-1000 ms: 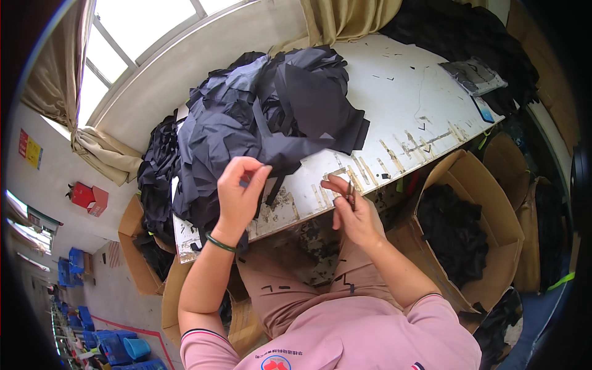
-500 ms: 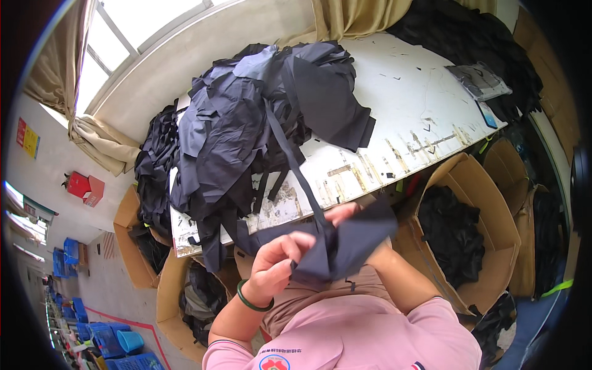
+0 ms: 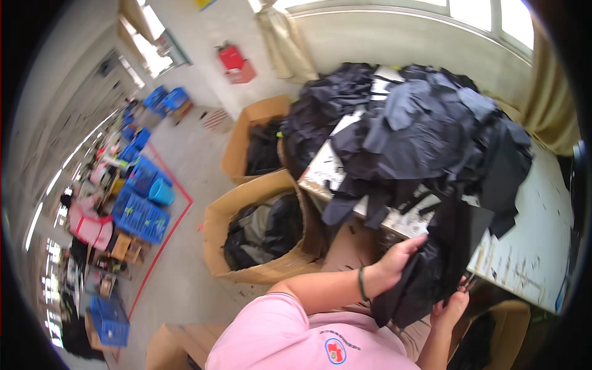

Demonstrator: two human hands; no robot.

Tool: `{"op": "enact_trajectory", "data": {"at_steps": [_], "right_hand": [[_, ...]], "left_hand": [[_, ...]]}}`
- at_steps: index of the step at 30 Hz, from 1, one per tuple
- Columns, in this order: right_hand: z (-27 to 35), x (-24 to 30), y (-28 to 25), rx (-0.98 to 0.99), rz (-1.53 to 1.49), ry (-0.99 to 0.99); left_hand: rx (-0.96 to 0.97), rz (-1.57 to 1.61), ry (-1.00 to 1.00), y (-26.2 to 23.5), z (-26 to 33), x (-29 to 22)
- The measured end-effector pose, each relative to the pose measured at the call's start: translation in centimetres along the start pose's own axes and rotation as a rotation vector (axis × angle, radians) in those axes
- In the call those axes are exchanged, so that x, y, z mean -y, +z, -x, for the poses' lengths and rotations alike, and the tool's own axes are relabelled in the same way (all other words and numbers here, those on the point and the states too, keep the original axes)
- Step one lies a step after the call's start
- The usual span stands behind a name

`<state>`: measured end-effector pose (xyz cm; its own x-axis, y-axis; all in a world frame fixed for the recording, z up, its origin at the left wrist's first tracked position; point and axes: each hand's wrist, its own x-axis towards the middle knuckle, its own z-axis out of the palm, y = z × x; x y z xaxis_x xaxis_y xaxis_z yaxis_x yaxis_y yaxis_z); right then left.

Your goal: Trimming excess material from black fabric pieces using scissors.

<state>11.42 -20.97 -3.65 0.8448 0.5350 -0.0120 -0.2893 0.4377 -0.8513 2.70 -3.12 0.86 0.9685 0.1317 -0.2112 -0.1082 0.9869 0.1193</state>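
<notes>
A dark, floppy fabric piece (image 3: 425,277) hangs in front of me, over the near edge of the table. My left hand (image 3: 398,264) grips its left side, thumb and fingers closed on the cloth. At the lower right edge of the piece is my right hand (image 3: 453,308), with its fingers curled. Small metallic blades, looking like thread snips (image 3: 471,282), stick out past those fingers; their handles are hidden. Beyond both hands, a large heap of black fabric pieces (image 3: 425,129) covers much of the white table (image 3: 524,265), with strips drooping over its front edge.
Left of the table stand open cardboard boxes, one holding dark and grey cloth (image 3: 213,240), another farther back (image 3: 237,145). Another box (image 3: 515,317) sits below the table at right. Blue crates (image 3: 139,216) and a seated person (image 3: 89,222) are across the floor at far left.
My view has swung left, bringing the boxes and crates further into sight. The fabric piece has been turned and now hangs lengthwise between my hands; the blades by my right hand have come into view.
</notes>
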Motion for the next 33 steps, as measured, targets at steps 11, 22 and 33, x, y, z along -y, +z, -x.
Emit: {"op": "enact_trajectory", "data": {"at_steps": [11,22,33], "right_hand": [[-3.0,-1.0,6.7,0.095,0.328,0.035],[-4.1,1.4,5.2,0.073,0.365,0.196],[-4.0,2.5,5.5,0.253,0.265,0.325]], "left_hand": [[-0.269,0.012,0.241,-4.0,2.1,-0.7],[-0.08,-0.729,0.069,-0.8,3.6,-2.2],[-0.223,-0.468,0.144,-0.4,3.1,-3.1]]}}
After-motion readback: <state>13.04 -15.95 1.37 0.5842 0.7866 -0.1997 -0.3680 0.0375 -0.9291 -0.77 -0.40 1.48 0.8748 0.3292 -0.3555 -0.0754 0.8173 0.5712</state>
